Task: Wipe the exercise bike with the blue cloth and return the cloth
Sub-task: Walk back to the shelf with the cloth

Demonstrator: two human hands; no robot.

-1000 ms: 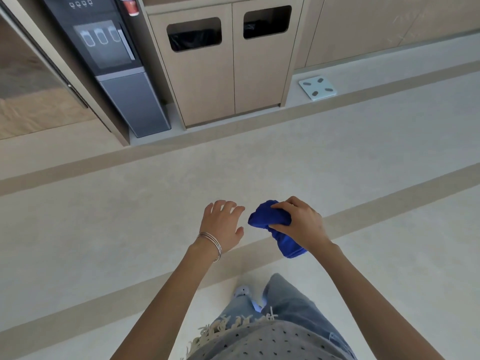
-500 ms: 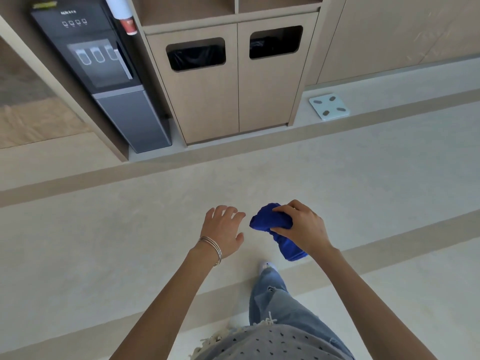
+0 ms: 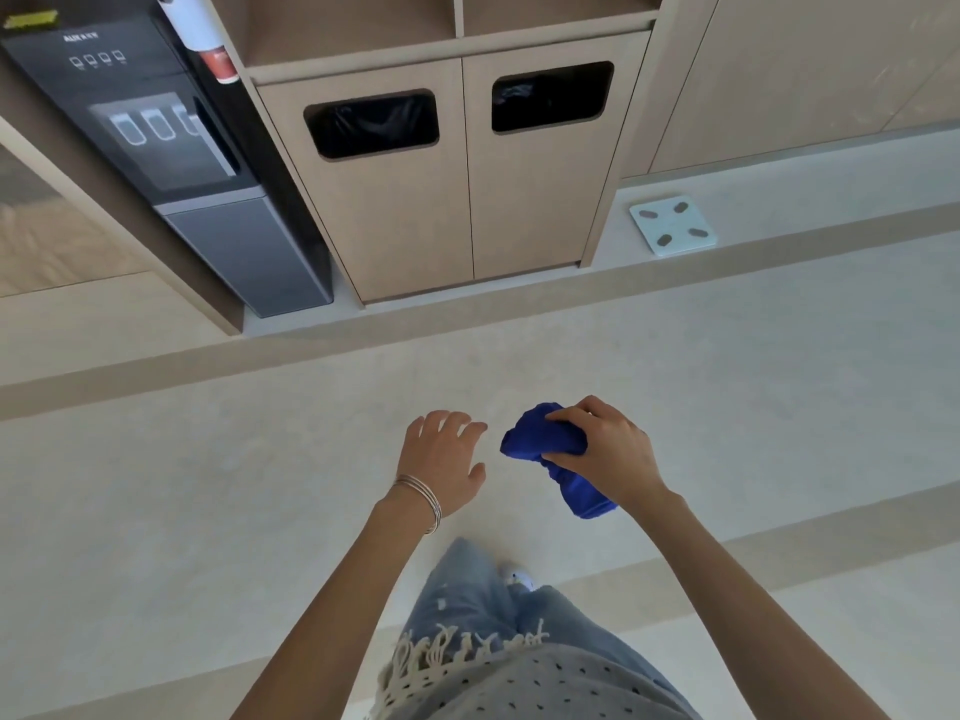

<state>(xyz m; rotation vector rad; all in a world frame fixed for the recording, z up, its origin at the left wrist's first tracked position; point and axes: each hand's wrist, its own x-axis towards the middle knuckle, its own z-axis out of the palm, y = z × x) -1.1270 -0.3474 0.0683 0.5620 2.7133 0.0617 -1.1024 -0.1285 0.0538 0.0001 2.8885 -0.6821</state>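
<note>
The blue cloth (image 3: 540, 443) is bunched up in my right hand (image 3: 608, 449), which grips it around the middle; one end sticks out to the left and the other hangs below the palm. My left hand (image 3: 444, 462) hovers just left of the cloth with its fingers loosely spread, holding nothing and not touching the cloth. Both hands are out in front of me above the floor. No exercise bike is in view.
Ahead stands a wooden cabinet (image 3: 467, 200) with two bin openings and open shelves above. A dark water dispenser (image 3: 171, 163) stands to its left. A white bathroom scale (image 3: 671, 227) lies on the floor at the right. Pale floor (image 3: 208, 459) spreads between me and the cabinet.
The cabinet, dispenser and scale have come closer and lower in the view as I walk toward them. My hands keep the same pose, the right still gripping the cloth.
</note>
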